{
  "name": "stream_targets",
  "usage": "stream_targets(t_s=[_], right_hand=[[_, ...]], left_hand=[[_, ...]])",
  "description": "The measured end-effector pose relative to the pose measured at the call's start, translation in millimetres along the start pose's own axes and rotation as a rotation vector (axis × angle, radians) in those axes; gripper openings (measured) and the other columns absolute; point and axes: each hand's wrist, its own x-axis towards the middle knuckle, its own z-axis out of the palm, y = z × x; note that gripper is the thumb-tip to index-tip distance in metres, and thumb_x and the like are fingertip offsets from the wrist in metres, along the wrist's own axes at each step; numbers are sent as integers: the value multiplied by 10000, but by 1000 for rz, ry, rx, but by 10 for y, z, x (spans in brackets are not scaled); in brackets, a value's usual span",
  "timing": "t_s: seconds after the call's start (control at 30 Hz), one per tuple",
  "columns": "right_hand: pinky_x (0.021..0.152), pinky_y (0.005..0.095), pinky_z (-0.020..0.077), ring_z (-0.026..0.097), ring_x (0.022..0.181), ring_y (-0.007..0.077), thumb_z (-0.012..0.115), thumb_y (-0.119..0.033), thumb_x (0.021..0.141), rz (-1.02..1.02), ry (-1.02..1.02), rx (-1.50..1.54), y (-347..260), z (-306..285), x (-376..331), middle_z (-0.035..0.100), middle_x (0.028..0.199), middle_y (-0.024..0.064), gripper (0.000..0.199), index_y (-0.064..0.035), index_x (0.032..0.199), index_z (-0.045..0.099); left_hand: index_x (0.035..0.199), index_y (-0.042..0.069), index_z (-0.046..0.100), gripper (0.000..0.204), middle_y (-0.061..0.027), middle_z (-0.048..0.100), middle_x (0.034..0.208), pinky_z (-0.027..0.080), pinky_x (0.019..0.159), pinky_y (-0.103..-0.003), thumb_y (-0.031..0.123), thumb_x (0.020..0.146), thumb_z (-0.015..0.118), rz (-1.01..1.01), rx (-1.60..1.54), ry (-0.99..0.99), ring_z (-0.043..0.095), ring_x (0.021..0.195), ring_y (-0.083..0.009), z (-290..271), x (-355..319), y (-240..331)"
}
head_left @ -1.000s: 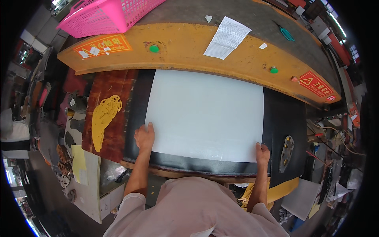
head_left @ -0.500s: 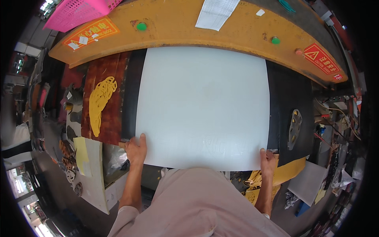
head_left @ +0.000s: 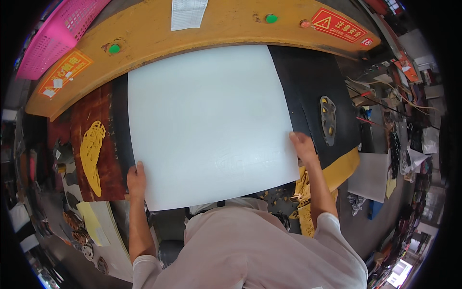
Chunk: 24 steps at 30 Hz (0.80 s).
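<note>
The white sheet [head_left: 211, 125] lies over the black mat [head_left: 308, 72], its front edge overhanging. The left hand [head_left: 136, 180] holds its left edge, thumb on top; farther back, the right hand [head_left: 304, 147] holds its right edge. Beyond stands the orange beam [head_left: 154, 38].

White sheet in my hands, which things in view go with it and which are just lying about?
Likely with the job:
white sheet, held by left hand and right hand
black surface beneath
perhaps the grey oval piece, untouched

Seemingly just lying about:
pink basket
yellow tangled piece
white paper
</note>
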Motion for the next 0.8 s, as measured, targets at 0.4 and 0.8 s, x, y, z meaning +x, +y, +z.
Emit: stream_targets(t_s=[0.4, 0.8], right_hand=[[636, 309, 460, 552, 665, 111, 733, -544, 986, 290, 13, 343, -474, 172, 922, 647, 798, -9, 482, -65, 1035, 746], [1120, 421, 472, 632, 1318, 367, 528, -788, 967, 292, 6, 128, -587, 178, 592, 667, 1368, 310, 1044, 173, 1367, 612]], left_hand=[[1117, -117, 731, 643, -175, 759, 983, 527, 867, -391, 507, 1071, 580, -231, -274, -91, 656, 906, -223, 81, 969, 220], [1287, -154, 657, 837, -210, 733, 1219, 520, 982, -399, 640, 1055, 524, -270, -327, -113, 677, 1089, -284, 180, 1021, 394]])
